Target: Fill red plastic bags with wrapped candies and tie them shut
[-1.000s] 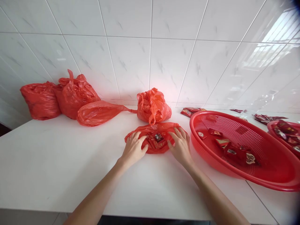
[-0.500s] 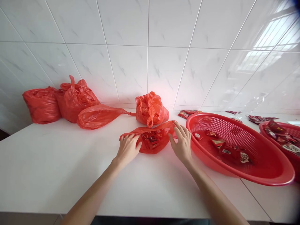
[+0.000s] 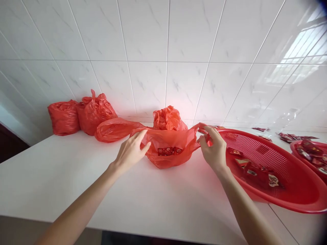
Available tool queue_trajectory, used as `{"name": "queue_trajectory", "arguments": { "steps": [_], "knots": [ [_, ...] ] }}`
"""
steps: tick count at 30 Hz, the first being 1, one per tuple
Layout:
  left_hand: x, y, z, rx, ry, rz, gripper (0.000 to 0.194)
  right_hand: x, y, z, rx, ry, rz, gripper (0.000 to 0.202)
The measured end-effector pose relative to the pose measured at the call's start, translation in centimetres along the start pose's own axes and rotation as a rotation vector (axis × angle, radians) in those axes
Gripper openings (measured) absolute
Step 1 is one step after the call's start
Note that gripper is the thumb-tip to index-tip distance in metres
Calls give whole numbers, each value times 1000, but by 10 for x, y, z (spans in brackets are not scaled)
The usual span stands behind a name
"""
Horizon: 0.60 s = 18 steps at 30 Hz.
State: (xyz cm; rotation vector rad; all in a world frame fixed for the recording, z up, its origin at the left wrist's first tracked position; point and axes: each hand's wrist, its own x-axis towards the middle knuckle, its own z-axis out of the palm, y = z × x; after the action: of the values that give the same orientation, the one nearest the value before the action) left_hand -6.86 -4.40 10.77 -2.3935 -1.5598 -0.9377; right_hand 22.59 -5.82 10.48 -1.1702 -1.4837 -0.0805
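A thin red plastic bag (image 3: 168,163) rests on the white counter with its mouth spread wide. Inside it lie small red packets (image 3: 167,151). My left hand (image 3: 131,148) grips the bag's left rim, fingers behind the plastic and thumb toward the opening. At the right rim, my right hand (image 3: 214,148) pinches the bag's gathered upper edge. Between the two hands the far side of the bag is stretched up. Close beside my right hand is a large red perforated basket (image 3: 258,137) with several red packets (image 3: 251,172) in it.
Behind the held bag a filled red bag (image 3: 170,117) stands by the tiled wall. Two more filled bags (image 3: 63,117) and a loose, puffed bag (image 3: 111,129) sit to the left. Farther right are a second red basket (image 3: 301,148), scattered packets and a clear plastic bottle (image 3: 287,119).
Both hands have lifted the bag's rim and drawn it wider, so its far side now stands up. My right hand has closed more on the edge. The view has shifted slightly.
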Motion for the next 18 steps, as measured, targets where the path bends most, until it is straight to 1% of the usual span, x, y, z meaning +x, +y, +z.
{"name": "queue_trajectory", "arguments": {
  "steps": [2,4,6,9,12,13,15,17,18],
  "knots": [
    [5,-1,-9,-3,25,7,57,11,-7,-5,62,-45,70,30],
    [10,-3,-17,1,-1,10,56,22,-14,-11,135,-98,136,27],
    [15,-5,-25,1,-32,11,52,32,-19,-16,174,-150,188,25],
    [21,-9,-35,31,-13,-6,55,44,-26,-24,162,-188,239,21],
    [24,-12,-43,144,32,-45,59,52,-30,-32,156,-215,292,20],
    [25,-14,-45,177,28,-69,60,54,-31,-34,154,-234,305,20],
    [26,-18,-48,165,-40,-143,65,57,-32,-39,136,-283,314,21],
    [28,-23,-51,24,-165,-232,65,58,-33,-43,120,-332,311,20],
    [30,-25,-54,-72,-227,-264,62,59,-34,-45,121,-349,312,19]
  ]
}}
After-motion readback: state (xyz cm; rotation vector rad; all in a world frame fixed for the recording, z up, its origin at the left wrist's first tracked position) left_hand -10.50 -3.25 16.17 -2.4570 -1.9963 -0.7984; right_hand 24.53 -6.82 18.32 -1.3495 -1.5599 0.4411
